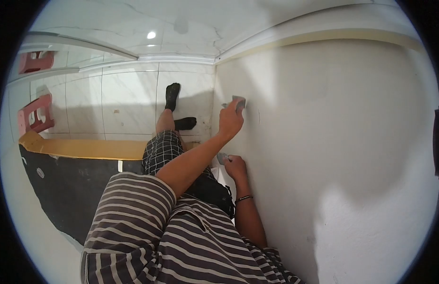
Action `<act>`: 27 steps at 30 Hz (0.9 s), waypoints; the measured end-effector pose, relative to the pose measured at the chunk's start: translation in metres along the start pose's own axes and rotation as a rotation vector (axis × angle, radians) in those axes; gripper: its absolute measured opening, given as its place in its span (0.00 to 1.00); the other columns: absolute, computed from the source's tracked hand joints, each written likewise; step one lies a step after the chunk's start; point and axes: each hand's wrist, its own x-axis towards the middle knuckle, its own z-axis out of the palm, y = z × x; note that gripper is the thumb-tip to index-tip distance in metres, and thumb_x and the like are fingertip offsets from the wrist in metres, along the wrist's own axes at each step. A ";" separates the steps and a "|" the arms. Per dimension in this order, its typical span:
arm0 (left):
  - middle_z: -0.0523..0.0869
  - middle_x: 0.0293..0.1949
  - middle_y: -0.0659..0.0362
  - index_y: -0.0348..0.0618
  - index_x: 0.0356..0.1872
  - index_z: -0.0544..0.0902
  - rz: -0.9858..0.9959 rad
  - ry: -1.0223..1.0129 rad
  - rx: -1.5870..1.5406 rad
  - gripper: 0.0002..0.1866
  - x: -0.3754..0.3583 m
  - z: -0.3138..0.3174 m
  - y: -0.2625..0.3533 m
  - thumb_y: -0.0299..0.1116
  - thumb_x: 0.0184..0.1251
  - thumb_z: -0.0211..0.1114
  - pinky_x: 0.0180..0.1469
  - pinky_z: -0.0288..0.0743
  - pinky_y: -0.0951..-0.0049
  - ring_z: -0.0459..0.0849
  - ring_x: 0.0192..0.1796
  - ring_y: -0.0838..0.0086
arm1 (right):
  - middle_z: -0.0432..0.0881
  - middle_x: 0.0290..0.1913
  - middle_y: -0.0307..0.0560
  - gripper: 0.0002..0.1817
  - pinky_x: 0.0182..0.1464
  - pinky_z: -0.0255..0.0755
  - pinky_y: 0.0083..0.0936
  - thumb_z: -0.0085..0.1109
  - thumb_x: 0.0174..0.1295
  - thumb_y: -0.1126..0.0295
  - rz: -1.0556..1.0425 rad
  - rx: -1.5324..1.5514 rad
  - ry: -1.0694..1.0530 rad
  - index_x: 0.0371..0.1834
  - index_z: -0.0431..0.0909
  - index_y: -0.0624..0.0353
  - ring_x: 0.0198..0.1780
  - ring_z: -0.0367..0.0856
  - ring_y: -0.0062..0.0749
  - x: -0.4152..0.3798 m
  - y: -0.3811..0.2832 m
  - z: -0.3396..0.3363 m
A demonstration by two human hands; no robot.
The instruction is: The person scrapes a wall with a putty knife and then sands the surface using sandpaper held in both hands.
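Note:
My left hand [231, 121] is closed on a small grey flat scraper [239, 102], which it holds against the pale wall [304, 128]. A small grey patch shows just left of that scraper. Lower down, near the wall and my legs, my right hand [236, 167] wears a dark band at the wrist. Its fingers are closed on a second grey flat tool [222, 158], whose blade points to the upper left.
A red plastic stool [37, 113] stands at the left on white floor tiles [129, 102]. Beside my legs is a black surface [82, 184] with a yellow edge [94, 148]. A dark object [438, 142] is at the far right.

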 end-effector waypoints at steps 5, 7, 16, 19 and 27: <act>0.86 0.52 0.35 0.47 0.76 0.65 -0.126 0.054 -0.184 0.31 0.018 -0.006 0.036 0.27 0.74 0.61 0.54 0.79 0.50 0.87 0.50 0.40 | 0.82 0.35 0.70 0.20 0.44 0.76 0.52 0.62 0.64 0.57 0.019 0.017 -0.011 0.31 0.82 0.67 0.40 0.84 0.67 0.001 0.001 0.000; 0.87 0.47 0.34 0.47 0.79 0.61 -0.145 0.060 -0.187 0.34 0.015 -0.001 0.039 0.29 0.75 0.60 0.52 0.79 0.49 0.88 0.46 0.41 | 0.82 0.35 0.70 0.19 0.44 0.76 0.52 0.62 0.64 0.57 0.008 0.003 -0.010 0.31 0.82 0.67 0.40 0.84 0.68 0.001 0.001 0.002; 0.83 0.29 0.44 0.33 0.55 0.80 -0.165 -0.041 -0.256 0.21 -0.010 0.025 0.039 0.44 0.83 0.53 0.42 0.75 0.56 0.82 0.32 0.53 | 0.82 0.36 0.70 0.18 0.46 0.76 0.53 0.61 0.62 0.59 -0.017 0.019 0.020 0.31 0.82 0.68 0.42 0.82 0.70 0.004 0.011 0.009; 0.85 0.40 0.41 0.37 0.67 0.71 -0.352 -0.253 -0.233 0.24 -0.015 0.007 0.061 0.45 0.85 0.48 0.52 0.74 0.58 0.84 0.45 0.49 | 0.84 0.34 0.67 0.20 0.43 0.76 0.50 0.61 0.64 0.56 -0.022 -0.011 0.060 0.34 0.83 0.68 0.38 0.84 0.65 0.002 0.007 0.007; 0.87 0.40 0.42 0.43 0.79 0.62 -0.287 -0.242 -0.273 0.29 -0.073 -0.004 0.100 0.47 0.86 0.42 0.53 0.76 0.55 0.85 0.45 0.46 | 0.83 0.28 0.63 0.22 0.44 0.78 0.43 0.62 0.65 0.55 -0.272 0.021 0.198 0.35 0.83 0.69 0.36 0.88 0.47 0.017 0.053 0.037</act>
